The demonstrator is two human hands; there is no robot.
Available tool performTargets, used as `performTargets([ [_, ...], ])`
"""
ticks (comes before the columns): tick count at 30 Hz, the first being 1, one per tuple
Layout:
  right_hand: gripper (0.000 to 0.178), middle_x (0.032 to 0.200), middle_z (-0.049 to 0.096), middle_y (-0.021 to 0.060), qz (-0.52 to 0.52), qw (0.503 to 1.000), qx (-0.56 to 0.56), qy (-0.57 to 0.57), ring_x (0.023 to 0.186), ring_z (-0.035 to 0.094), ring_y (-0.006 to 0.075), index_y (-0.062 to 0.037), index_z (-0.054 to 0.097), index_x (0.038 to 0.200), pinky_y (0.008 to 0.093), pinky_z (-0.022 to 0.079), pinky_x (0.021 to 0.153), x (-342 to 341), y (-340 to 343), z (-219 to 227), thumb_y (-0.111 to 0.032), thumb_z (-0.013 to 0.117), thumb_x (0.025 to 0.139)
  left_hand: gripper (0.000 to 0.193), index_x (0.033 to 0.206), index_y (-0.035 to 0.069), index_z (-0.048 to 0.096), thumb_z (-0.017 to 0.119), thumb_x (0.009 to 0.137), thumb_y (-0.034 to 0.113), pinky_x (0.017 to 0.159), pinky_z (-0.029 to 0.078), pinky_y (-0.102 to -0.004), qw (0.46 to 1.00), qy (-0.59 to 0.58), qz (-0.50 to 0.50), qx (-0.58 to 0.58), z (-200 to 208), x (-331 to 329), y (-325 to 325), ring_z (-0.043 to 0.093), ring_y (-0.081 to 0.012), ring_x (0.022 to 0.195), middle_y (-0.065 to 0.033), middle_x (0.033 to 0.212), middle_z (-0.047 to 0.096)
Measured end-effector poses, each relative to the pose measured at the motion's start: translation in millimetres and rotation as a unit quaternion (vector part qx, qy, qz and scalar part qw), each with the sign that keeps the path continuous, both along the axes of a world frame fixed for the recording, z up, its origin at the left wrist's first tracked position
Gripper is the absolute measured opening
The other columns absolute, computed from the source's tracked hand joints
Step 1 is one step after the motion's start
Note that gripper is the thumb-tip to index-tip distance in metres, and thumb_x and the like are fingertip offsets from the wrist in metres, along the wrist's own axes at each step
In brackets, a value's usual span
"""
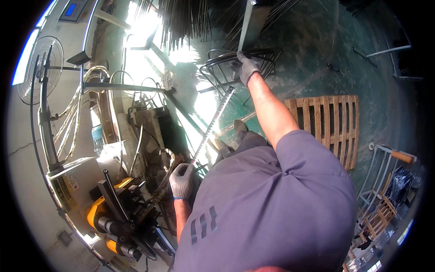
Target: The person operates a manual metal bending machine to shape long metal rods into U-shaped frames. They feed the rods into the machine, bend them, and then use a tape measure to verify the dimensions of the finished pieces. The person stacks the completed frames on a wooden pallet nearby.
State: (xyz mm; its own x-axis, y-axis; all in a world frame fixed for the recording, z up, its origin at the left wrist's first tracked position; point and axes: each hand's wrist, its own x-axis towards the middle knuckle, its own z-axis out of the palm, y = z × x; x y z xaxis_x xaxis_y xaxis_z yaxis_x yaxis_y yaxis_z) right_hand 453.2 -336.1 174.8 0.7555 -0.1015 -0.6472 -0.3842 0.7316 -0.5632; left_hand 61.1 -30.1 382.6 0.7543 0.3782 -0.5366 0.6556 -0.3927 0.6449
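My left hand [182,181], in a grey knit glove with a blue cuff edge, is closed at my left side. From it a white tape measure blade [212,124] reaches out, ahead and to the right; its case is hidden by the glove. The blade's free end hangs short of a black round wire frame [215,68] made of bent rods. My right hand [248,69], gloved in grey, is stretched far ahead with its fingers curled at the frame's upper hoops. Right behind that hand rises a flat metal post [250,27].
Several long thin rods [181,20] lie at the far side. To my left stand a machine with yellow-and-black parts [97,213], hoses [70,118] and a round fan [41,70]. A wooden pallet [324,120] lies right; farther right is a metal-framed cart [374,181].
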Motion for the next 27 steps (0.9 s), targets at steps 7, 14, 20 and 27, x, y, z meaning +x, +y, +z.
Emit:
performTargets([
  [7,0.031,0.113,0.076,0.0077,-0.012,0.989,0.148,0.026,0.105,0.072,0.0312,-0.0149,0.07,0.122,0.0532,0.059,0.097,29,11,-19,-0.036,0.083,0.103,0.024,0.104,-0.003,0.08,0.08,0.101,0.021,0.079,0.057,-0.0318,1.0,0.006,0.001,0.022,7,4,-7,0.069,-0.0119,0.083,-0.0073,0.086,0.078],
  [14,0.022,0.114,0.078,0.0101,-0.007,0.995,0.086,0.048,0.104,0.073,0.033,-0.0125,0.072,0.119,0.0567,0.06,0.097,24,10,1,-0.03,0.076,0.107,0.024,0.101,-0.003,0.08,0.08,0.102,0.021,0.07,0.051,-0.0287,0.999,-0.012,0.027,0.022,11,-4,-16,0.063,-0.0088,0.076,-0.0025,0.081,0.073],
  [20,0.026,0.12,0.076,0.0164,-0.011,0.99,0.142,0.023,0.113,0.073,0.0388,-0.0078,0.07,0.123,0.0604,0.058,0.105,28,7,-4,-0.029,0.074,0.108,0.024,0.101,-0.003,0.08,0.081,0.102,0.021,0.068,0.049,-0.028,0.999,0.004,0.04,0.031,15,1,-26,0.061,-0.0078,0.075,-0.001,0.082,0.071],
  [27,0.028,0.125,0.074,0.0189,-0.017,0.985,0.171,0.009,0.116,0.072,0.0411,-0.0023,0.067,0.128,0.0624,0.057,0.11,29,12,-9,-0.023,0.07,0.109,0.025,0.101,-0.004,0.079,0.078,0.099,0.021,0.075,0.055,-0.0301,0.998,0.004,0.059,0.019,19,0,-23,0.067,-0.0109,0.08,-0.0073,0.082,0.075],
])
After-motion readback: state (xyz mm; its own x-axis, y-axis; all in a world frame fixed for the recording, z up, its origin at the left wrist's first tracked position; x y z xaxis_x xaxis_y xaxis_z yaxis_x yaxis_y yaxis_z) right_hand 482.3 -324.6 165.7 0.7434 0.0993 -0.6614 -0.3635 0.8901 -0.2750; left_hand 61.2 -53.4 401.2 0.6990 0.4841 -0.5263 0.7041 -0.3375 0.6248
